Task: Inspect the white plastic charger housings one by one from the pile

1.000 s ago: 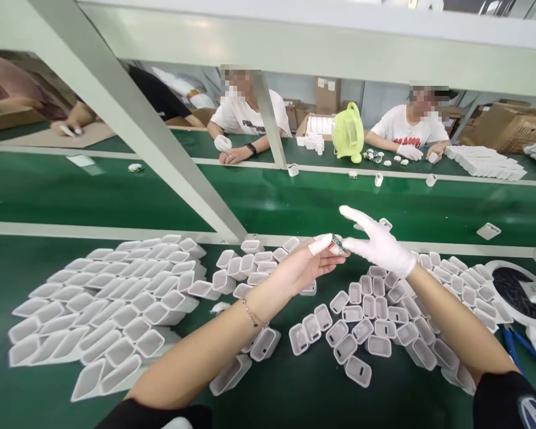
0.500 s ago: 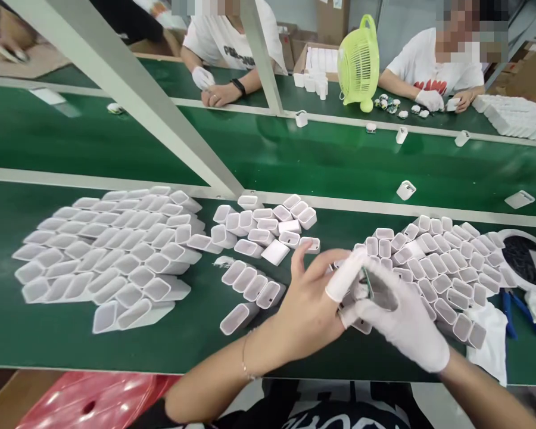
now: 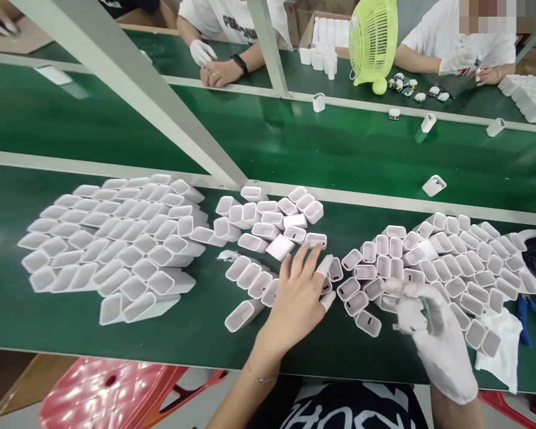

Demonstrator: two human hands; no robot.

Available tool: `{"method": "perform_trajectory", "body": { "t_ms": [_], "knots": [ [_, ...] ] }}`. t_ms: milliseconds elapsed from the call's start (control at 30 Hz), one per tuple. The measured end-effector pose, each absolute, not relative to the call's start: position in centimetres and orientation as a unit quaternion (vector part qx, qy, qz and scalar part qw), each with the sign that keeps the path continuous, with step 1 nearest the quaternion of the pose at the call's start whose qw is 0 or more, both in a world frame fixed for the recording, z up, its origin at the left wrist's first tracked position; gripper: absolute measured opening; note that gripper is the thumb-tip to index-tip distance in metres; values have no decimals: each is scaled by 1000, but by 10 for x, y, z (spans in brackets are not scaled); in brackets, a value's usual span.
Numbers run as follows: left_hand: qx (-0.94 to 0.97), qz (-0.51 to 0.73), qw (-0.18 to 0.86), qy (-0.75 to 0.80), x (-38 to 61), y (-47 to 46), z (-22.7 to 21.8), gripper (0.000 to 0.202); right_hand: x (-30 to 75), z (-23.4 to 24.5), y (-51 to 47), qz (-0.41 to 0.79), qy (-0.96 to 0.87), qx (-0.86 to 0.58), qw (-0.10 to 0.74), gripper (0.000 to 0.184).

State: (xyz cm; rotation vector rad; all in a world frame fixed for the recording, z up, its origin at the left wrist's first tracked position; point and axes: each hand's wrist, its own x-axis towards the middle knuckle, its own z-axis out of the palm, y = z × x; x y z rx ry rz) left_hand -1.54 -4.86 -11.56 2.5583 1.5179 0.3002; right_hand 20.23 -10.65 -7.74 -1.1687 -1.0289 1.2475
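Note:
My left hand [image 3: 299, 292], with white covers on thumb and index finger, reaches over the casings with fingers spread. Its thumb and index finger lie on either side of a white casing [image 3: 326, 286]; whether they press on it I cannot tell. To the right, my gloved right hand [image 3: 446, 345] is closed around a circuit board [image 3: 426, 307] with a green edge and a white part; a small metal tab sticks out at its left. Beneath and beside that hand stand many open white casings [image 3: 438, 268], several with a dark slot inside.
A big block of white casings [image 3: 116, 238] stands at left, a smaller group [image 3: 268, 223] in the middle. A slanted metal post [image 3: 161, 95] crosses the view. Blue pliers [image 3: 524, 322] and a white cloth [image 3: 500, 345] lie right. Co-workers sit across the green belt [image 3: 161, 128].
My hands have parted. The left has let go of the held piece and moved down among the casings; the right has moved right, keeping the circuit board. The view has shifted slightly.

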Motion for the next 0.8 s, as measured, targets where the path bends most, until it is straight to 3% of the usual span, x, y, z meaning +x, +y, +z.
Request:
{"method": "perform_trajectory", "body": {
  "t_ms": [200,367,500,567,700,800],
  "knots": [
    [807,134,58,572,0,-44,-122,14,188,-87,-109,545,-366,-528,539,37],
    [773,157,66,612,7,-43,-127,27,184,-103,-113,560,-316,-512,570,25],
    [755,197,91,619,11,-43,-125,18,186,-102,-111,530,-313,-532,582,22],
    [765,251,115,582,10,-44,-121,13,187,-100,-110,528,-317,-522,591,21],
    [825,334,248,382,2,-49,-111,46,190,-95,-110,522,-375,-486,592,28],
    [833,362,318,273,1,-52,-109,55,191,-96,-114,451,-475,-470,592,33]
  ]
}}
